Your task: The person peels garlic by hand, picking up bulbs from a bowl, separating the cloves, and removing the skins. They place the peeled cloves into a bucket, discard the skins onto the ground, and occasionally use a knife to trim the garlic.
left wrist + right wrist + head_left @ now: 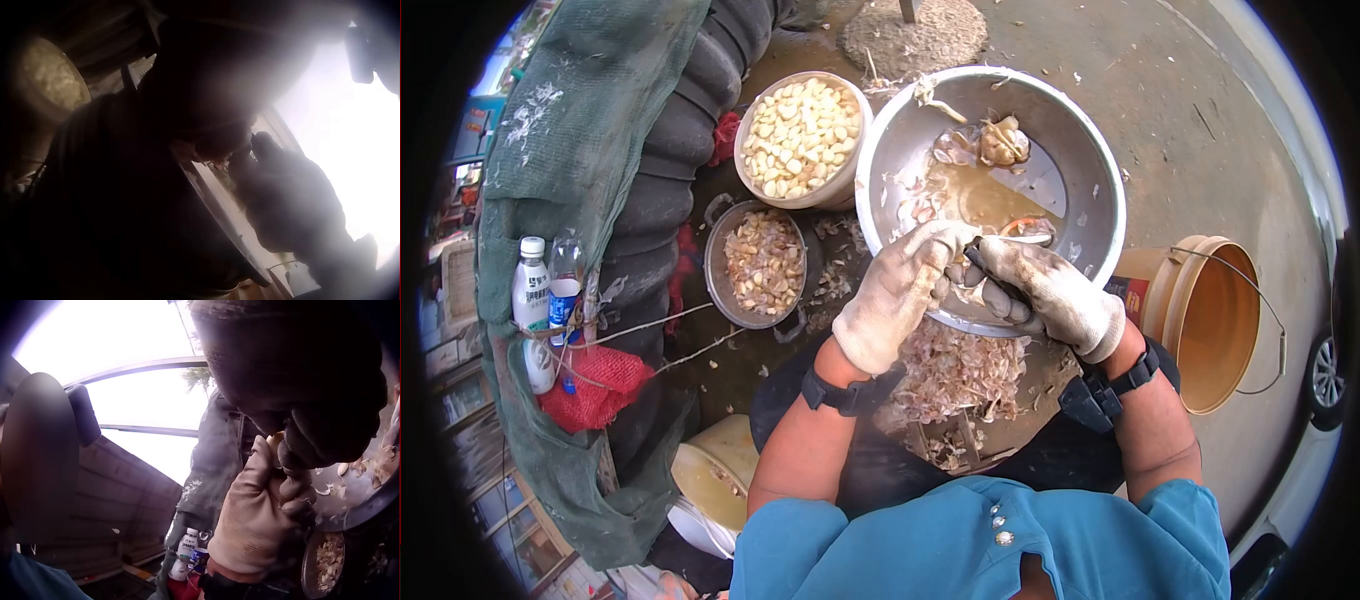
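Observation:
Both hands wear pale, soiled gloves and meet over the near rim of a large metal basin [1112,170]. The left hand [900,295] and right hand [1060,295] have curled fingers, their tips together. Between them shows a pale garlic clove [273,442], pinched at the fingertips and mostly covered by the gloves. Dark staining marks the right glove's fingertips. Inside the basin lie a garlic bulb [1005,142], loose papery skins and shallow brownish water. A curved orange-red item [1027,224] is in there too, close behind the hands. The left wrist view is very dark.
Left of the basin stand a bucket [840,192] full of peeled cloves and a small pot [713,262] of cloves and skins. Garlic skins [960,370] heap up below the hands. A tan bucket [1245,300] lies at right; bottles [532,285] stand far left.

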### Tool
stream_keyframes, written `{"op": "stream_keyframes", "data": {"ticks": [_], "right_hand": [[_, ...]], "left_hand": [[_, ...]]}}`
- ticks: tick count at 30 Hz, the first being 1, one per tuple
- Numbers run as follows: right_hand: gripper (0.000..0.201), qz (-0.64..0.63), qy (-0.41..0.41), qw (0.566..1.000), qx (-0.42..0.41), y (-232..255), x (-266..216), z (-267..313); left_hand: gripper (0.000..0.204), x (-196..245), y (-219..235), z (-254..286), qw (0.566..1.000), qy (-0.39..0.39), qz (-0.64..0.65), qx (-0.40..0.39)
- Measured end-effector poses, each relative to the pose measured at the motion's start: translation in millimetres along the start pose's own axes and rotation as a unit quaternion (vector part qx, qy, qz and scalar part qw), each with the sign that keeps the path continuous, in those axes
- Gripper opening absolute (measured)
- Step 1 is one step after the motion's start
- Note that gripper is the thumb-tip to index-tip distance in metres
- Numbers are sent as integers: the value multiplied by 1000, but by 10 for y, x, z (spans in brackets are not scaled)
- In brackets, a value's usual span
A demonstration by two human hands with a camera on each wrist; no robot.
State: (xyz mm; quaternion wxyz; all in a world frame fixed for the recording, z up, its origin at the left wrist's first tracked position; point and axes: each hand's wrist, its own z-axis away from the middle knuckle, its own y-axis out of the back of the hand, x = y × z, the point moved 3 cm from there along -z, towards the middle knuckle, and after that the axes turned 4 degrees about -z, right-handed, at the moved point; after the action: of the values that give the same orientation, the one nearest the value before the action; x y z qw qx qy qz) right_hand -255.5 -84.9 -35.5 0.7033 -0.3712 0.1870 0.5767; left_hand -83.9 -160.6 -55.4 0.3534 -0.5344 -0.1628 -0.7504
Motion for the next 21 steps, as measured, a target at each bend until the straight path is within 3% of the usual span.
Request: {"op": "stream_keyframes", "data": {"ticks": [2, 3, 5, 9, 11, 14, 17, 19, 20, 21], "right_hand": [[40, -9, 3, 1000, -8, 1, 20, -14], [39, -10, 1, 1000, -6, -1, 27, -16], [38, -11, -1, 1000, -4, -15, 45, -14], [36, -69, 9, 998, 6, -74, 56, -4], [36, -79, 10, 997, 13, -74, 47, -10], [38, -57, -2, 998, -25, -46, 65, -30], [42, 6, 56, 998, -15, -43, 82, -53], [46, 161, 73, 982, -68, -121, -91, 25], [47, 218, 191, 948, -132, -39, 72, -53], [47, 218, 192, 948, -133, -11, 146, -84]], "left_hand": [[42, 20, -16, -24, 994, -95, -52, 2], [42, 67, -38, -15, 994, -95, -51, 2], [43, 155, -79, 20, 999, -17, -43, 22], [43, 23, -86, 23, 999, -30, -2, 37], [44, -12, -88, 2, 998, 6, 27, 54], [37, -37, -119, -16, 995, -10, 56, 77], [36, -50, -115, -26, 996, -5, 63, 69], [37, 5, -94, -13, 996, -9, 42, 75], [39, 28, -82, -8, 996, -13, 21, 81], [39, 24, -75, -11, 996, -13, 20, 82]]}}
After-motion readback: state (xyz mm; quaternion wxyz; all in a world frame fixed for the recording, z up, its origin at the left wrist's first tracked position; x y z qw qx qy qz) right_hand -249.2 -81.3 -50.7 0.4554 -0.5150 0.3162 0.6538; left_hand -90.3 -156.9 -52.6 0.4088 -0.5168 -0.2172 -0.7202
